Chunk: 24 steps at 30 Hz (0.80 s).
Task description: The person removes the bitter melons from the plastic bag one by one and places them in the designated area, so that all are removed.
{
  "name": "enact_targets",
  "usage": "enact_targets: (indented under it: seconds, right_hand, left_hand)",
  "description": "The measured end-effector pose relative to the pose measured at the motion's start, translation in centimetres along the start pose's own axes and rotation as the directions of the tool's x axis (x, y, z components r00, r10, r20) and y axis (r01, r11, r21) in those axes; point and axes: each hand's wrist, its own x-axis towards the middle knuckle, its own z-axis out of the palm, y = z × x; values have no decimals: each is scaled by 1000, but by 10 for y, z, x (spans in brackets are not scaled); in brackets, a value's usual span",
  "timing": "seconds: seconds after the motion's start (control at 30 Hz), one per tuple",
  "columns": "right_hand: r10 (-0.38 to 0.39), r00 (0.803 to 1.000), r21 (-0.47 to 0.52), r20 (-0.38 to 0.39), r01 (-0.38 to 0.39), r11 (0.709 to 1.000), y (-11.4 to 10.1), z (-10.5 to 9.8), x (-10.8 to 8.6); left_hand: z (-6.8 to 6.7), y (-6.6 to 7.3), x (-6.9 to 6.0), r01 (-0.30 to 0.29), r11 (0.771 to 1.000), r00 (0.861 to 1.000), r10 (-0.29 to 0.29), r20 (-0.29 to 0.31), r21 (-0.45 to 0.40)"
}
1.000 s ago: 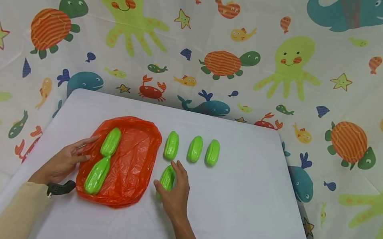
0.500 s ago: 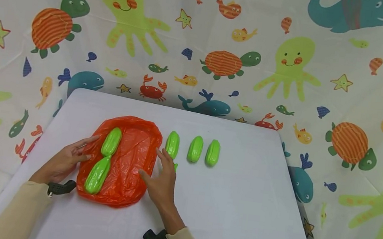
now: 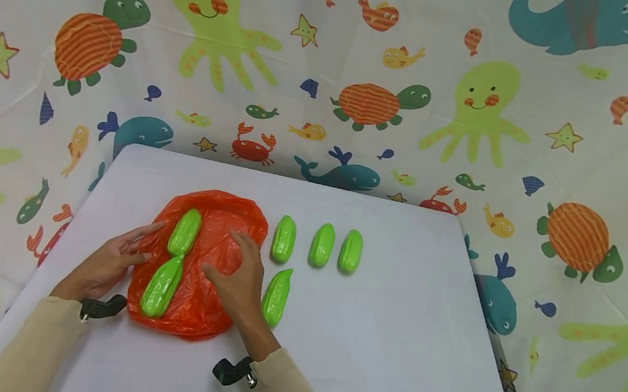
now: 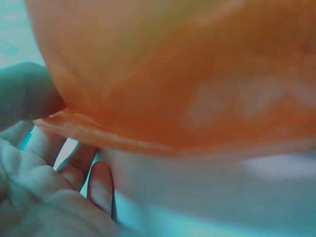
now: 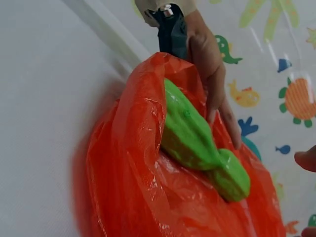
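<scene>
A rounded red plastic bag (image 3: 194, 313) lies open-mouthed on the white table with its edge raised. Inside it, along its left side, are two glossy green cucumber-like pieces, a far one (image 3: 185, 232) and a near one (image 3: 162, 285), end to end. My left hand (image 3: 102, 264) holds the bag's left rim; the left wrist view shows the thumb over the edge (image 4: 113, 136) and fingers beneath. Above the bag's right half, my right hand (image 3: 240, 282) has its thumb and fingers spread, holding nothing. Whether it touches the plastic cannot be told.
Right of the bag, several similar green pieces lie on the table (image 3: 402, 340): three in a back row, including a middle one (image 3: 322, 245), and one nearer (image 3: 276, 297). A sea-animal printed cloth (image 3: 282, 73) hangs behind the table.
My right hand has moved left, from around the near green piece to over the red bag, and that piece stays uncovered on the table. The left hand keeps its place.
</scene>
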Motion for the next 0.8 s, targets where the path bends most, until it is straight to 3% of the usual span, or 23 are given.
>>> enact_targets:
  seconds: [0.33, 0.57, 0.8]
  right_hand:
    - [-2, 999, -16, 38, 2, 1000, -5, 18, 4]
    - [26, 998, -50, 60, -23, 998, -8, 33, 11]
    - [72, 993, -35, 89, -69, 997, -11, 49, 18]
  left_hand:
    - [3, 0, -2, 6, 999, 1000, -5, -18, 40]
    - [3, 5, -3, 28, 999, 999, -27, -21, 46]
    - [0, 2, -2, 5, 998, 1000, -5, -6, 55]
